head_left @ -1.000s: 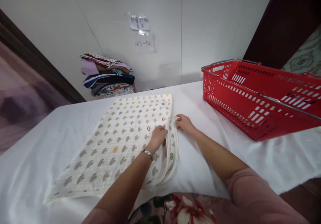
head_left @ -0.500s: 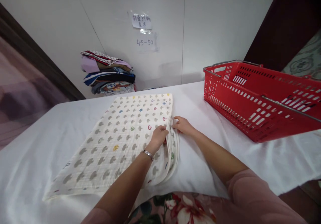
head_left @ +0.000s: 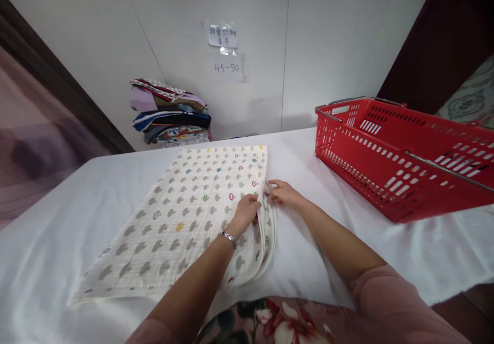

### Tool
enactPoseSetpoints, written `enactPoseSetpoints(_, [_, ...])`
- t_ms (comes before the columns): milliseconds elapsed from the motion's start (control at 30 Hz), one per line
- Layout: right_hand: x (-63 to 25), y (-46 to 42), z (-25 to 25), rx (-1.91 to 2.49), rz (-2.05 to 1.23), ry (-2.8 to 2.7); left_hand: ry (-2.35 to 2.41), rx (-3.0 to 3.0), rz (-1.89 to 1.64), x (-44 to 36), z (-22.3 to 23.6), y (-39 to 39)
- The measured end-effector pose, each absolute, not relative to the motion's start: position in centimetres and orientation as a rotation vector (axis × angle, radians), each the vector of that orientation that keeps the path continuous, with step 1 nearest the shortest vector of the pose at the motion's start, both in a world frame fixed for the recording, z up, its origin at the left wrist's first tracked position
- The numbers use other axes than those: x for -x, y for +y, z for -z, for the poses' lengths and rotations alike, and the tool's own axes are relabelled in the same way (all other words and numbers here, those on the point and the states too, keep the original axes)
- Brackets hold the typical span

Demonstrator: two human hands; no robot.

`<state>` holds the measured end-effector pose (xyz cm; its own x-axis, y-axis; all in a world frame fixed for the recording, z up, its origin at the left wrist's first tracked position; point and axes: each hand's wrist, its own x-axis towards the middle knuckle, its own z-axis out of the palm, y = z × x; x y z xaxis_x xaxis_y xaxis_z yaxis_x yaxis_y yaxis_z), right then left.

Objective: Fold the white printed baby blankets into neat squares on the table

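A white muslin cloth (head_left: 200,200) printed with grey and a few coloured mushrooms lies folded in layers, its right edges lifted and slightly parted. My left hand (head_left: 245,213) pinches the top layer near the middle of that right edge, thumb above and fingertips tucked beneath. A silver bracelet (head_left: 229,238) circles the left wrist. My right hand (head_left: 284,195) is just to the right, its fingers curled at the edges of the lower layers. Its fingertips are partly hidden by the cloth.
A red plastic basket (head_left: 355,148) with metal handles stands on the right of the white-covered table (head_left: 309,164). Folded fabrics (head_left: 170,112) are stacked at the back left by the wall. Two paper notes (head_left: 227,68) are taped above. A sheer pink curtain (head_left: 34,138) hangs at left.
The whole view has shifted slightly. Both hands stay at the cloth's right edge, the left still pinching the top layer; the right hand's fingers have moved only a little.
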<state>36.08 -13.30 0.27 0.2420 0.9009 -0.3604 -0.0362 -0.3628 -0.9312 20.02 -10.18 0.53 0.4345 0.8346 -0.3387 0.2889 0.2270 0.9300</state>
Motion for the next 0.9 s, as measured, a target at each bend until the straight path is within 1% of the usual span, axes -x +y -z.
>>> enactPoseSetpoints(133, [-36.1, -13.5, -0.5, 1.555, -1.402, -0.756, 1.113, -1.321, -0.51, -19.9, -0.8, -10.3])
enactPoseSetpoints(367, [-36.1, -14.2, -0.9, 1.58, -1.543, -0.947, 1.101, -1.324, -0.508, -19.8, -0.9, -10.3])
enactPoseSetpoints(600, [-35.4, -13.3, 0.1, 1.554, -1.289, -0.831, 1.116, -1.321, -0.497, -19.8, -1.1, -10.4])
enactPoseSetpoints(767, [-37.0, -13.5, -0.7, 1.576, -1.14, -0.864, 1.123, -1.53, -0.471, -20.5, -1.5, -10.8])
enactPoseSetpoints(900, [-38.0, -13.6, -0.3, 1.639, -1.184, -0.859, 1.171, -1.78, -0.405, -21.2, -1.2, -11.3])
